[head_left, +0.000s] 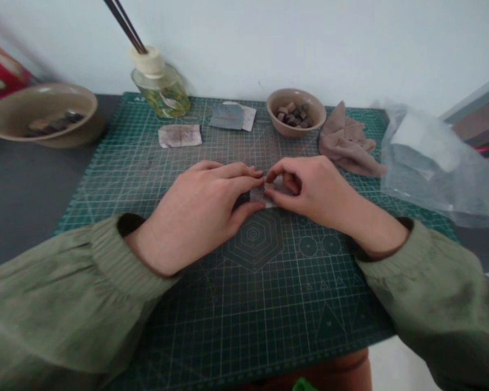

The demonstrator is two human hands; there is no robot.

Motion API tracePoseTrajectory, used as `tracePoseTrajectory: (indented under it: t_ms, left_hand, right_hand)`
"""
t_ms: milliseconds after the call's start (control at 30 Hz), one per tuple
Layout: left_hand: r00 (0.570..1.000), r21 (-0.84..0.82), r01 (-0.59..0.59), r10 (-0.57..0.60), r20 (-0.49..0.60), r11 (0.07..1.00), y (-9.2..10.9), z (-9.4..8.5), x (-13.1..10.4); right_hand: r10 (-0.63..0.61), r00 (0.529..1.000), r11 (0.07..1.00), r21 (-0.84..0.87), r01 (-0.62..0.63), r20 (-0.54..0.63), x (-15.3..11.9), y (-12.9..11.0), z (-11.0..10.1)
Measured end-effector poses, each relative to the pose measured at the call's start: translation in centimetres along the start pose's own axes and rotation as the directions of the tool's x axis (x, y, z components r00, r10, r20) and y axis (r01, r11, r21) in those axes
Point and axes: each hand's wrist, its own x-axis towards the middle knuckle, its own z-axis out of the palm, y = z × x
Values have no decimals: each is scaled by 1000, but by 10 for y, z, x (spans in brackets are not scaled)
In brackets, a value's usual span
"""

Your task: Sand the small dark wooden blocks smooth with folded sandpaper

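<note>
We work at the center of the frame, our right hand (pixel 324 184) pinching a small pale piece (pixel 270 186) between thumb and index finger above a thin whitish sheet (pixel 271 203) on a green cutting mat (pixel 264 304). Our left hand (pixel 199 201) lies beside it, fingers pressed together and nearly flat, thumb held apart, tips at the sheet's left side. In our judgement, steady work here calls for the left fingertips to pin the sheet flat while the right keeps a light, even grip low on the piece, its underside level and its strokes short. Too tight a pinch could tip the piece; a loose sheet could creep or buckle.

The piece looks pale and small, largely hidden by our fingers; its full shape and whether it touches the sheet we cannot tell. The sheet shows gray-white, with darker patches near the fingers. Toward the upper right, small brown and dark blocks (pixel 295 115) sit in a tan bowl (pixel 296 130), beside a crumpled brownish cloth (pixel 344 141).
</note>
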Motion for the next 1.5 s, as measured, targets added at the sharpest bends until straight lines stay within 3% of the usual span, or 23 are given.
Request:
tracePoseTrajectory:
  t_ms: [67, 133, 267, 367, 500, 633, 933, 1300, 1500]
  left_hand:
    - [1000, 0, -1, 1, 5, 1000, -1, -1, 0]
    - [1000, -18, 1, -1, -11, 1000, 0, -1, 1]
    - [984, -221, 4, -43, -170, 975, 7, -5, 5]
    - [953, -409, -17, -108, -282, 913, 15, -9, 5]
    - [933, -492, -35, -148, -328, 870, 20, -13, 3]
    - [920, -540, -67, -157, -359, 839, 20, -13, 1]
    - [897, -527, -136, -122, -425, 839, 20, -15, 2]
    - [876, -373, -178, -26, -481, 911, 24, -22, 1]
    - [873, -303, -200, 29, -488, 932, 22, -24, -1]
  right_hand:
    - [-8, 1000, 996, 86, 6, 24, 0, -2, 1]
    - [59, 997, 960, 270, -68, 41, -2, -5, 0]
    - [204, 976, 714, 671, -201, 76, -7, -10, -5]
    - [160, 984, 585, 794, -162, 83, -9, -12, -8]
    - [72, 996, 527, 846, -82, 52, -10, -10, -9]
    - [-10, 999, 527, 849, -32, 44, -12, -7, -10]
    - [-22, 998, 575, 817, -29, 50, -13, -10, -12]
    - [8, 997, 544, 836, -69, 77, -10, -16, -10]
    - [6, 999, 576, 817, -35, 39, -12, -17, -8]
